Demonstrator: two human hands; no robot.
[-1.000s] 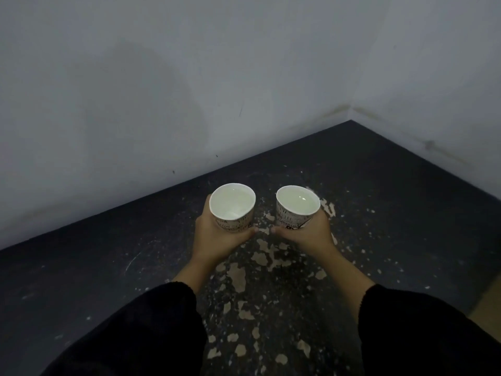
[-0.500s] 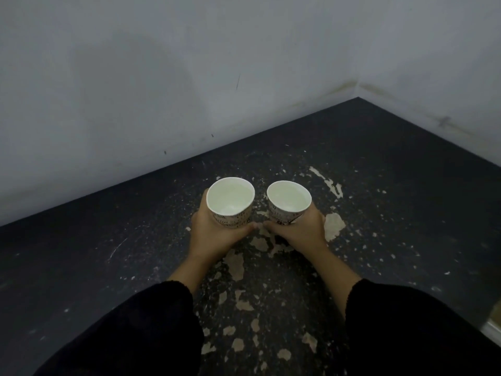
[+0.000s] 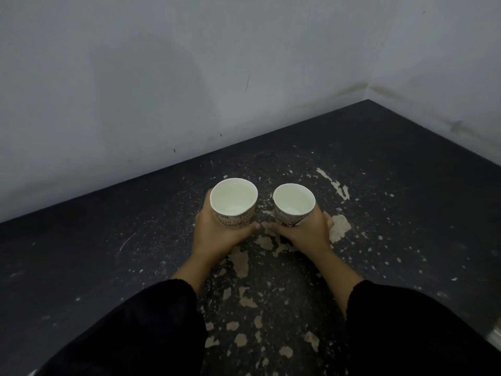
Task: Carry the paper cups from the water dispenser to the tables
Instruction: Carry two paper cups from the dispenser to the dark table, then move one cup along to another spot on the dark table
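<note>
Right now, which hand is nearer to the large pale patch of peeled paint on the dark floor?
Right. The right hand, holding a white paper cup, appears just left of the patch. The left hand, holding the other cup, appears farther left.

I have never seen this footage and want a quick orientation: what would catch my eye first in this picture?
Two white paper cups stand out at the centre, side by side but apart: the left cup gripped in the left hand, the right cup in the right hand, both seemingly holding clear liquid. Beneath them lies a dark floor with pale patches of flaked paint, meeting grey walls at a corner upper right.
</note>
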